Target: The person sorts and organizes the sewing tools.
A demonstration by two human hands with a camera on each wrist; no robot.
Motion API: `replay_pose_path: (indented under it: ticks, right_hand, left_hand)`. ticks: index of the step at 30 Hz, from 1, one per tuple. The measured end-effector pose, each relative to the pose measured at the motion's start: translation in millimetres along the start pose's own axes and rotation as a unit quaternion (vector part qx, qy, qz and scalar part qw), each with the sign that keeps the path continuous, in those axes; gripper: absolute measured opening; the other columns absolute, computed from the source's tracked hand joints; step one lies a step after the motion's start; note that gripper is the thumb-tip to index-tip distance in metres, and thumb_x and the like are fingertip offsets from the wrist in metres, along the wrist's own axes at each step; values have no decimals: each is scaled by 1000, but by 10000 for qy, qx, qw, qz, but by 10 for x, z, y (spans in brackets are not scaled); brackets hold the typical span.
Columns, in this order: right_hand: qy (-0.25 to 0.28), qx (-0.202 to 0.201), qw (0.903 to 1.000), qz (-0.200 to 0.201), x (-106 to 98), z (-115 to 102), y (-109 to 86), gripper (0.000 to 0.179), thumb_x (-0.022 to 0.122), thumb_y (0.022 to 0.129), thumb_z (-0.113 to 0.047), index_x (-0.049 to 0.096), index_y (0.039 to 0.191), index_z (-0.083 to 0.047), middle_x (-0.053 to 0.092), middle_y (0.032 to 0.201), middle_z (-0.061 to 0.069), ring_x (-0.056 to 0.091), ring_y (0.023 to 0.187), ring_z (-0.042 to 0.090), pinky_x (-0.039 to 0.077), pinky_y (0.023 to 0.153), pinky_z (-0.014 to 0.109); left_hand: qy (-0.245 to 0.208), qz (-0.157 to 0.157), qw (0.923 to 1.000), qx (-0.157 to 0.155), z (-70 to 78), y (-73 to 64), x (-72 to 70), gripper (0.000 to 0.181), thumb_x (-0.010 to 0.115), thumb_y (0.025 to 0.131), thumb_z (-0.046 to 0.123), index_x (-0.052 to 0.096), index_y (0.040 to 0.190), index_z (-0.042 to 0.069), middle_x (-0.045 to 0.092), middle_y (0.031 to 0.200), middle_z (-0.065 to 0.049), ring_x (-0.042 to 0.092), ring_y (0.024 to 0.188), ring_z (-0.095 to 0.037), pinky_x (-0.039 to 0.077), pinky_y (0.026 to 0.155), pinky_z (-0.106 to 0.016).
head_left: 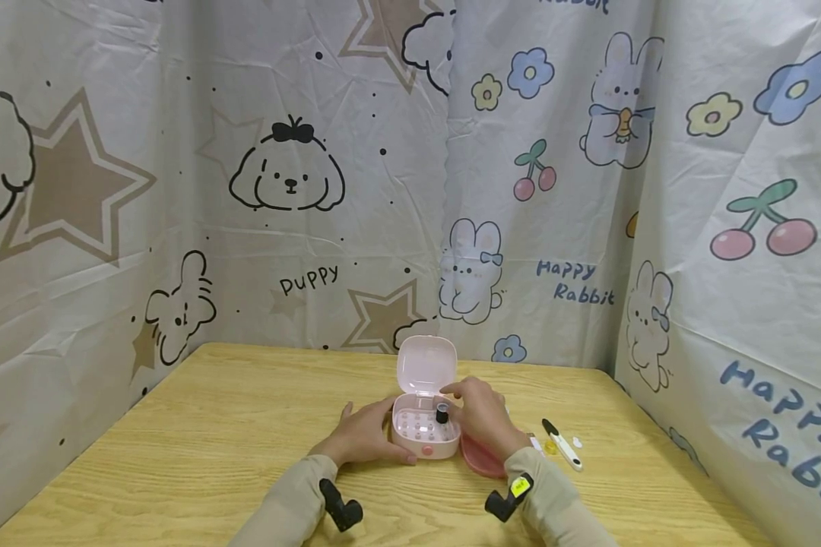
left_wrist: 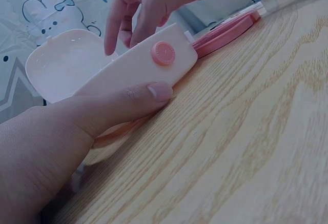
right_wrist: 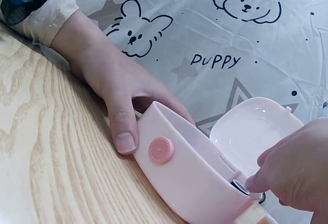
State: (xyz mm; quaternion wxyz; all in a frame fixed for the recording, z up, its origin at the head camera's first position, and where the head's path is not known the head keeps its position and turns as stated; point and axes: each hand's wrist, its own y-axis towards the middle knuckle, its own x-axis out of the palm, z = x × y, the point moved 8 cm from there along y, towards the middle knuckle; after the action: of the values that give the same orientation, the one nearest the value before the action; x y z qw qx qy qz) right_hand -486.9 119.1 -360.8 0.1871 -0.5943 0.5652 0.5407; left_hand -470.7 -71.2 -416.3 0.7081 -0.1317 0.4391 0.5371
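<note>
A small pale pink box (head_left: pixel 410 450) stands on the table with its lid (head_left: pixel 426 365) raised at the back. Short pegs line its floor, and a round pink button (left_wrist: pixel 163 53) sits on the front wall. My left hand (head_left: pixel 362 437) grips the box's left side, thumb along the front and fingers round the far side. Inside at the right stands a small black cylinder (head_left: pixel 442 412) with a pale top. Over that end is my right hand (head_left: pixel 482 410), its fingers pointing down and spread apart, one fingertip right at the cylinder's rim in the right wrist view.
Partly under the right forearm lies a flat reddish-pink case (head_left: pixel 482 460). To its right are a slim black-and-white tool (head_left: pixel 562 444), a small yellow piece (head_left: pixel 550 448) and a little white piece (head_left: pixel 577 441). Printed curtains hang around the wooden table (head_left: pixel 246 425).
</note>
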Motion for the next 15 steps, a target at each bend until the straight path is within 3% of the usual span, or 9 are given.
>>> replay_pose_path:
  ticks: [8, 15]
  right_hand:
    - [31, 57, 10000, 53, -87, 57, 23, 32, 82, 85, -9, 80, 116, -17, 70, 98, 1, 62, 91, 22, 45, 75, 47]
    - [24, 145, 9998, 101, -177, 125, 40, 31, 81, 89, -10, 79, 119, -18, 71, 99, 1, 62, 90, 21, 46, 73, 44]
  left_hand:
    - [56, 2, 10000, 41, -35, 24, 17, 115, 88, 61, 72, 44, 157, 25, 53, 152, 3, 46, 141, -23, 1, 109, -80]
    - [38, 39, 10000, -3, -56, 40, 21, 113, 87, 60, 75, 47, 154, 27, 54, 151, 5, 47, 140, -24, 1, 110, -80]
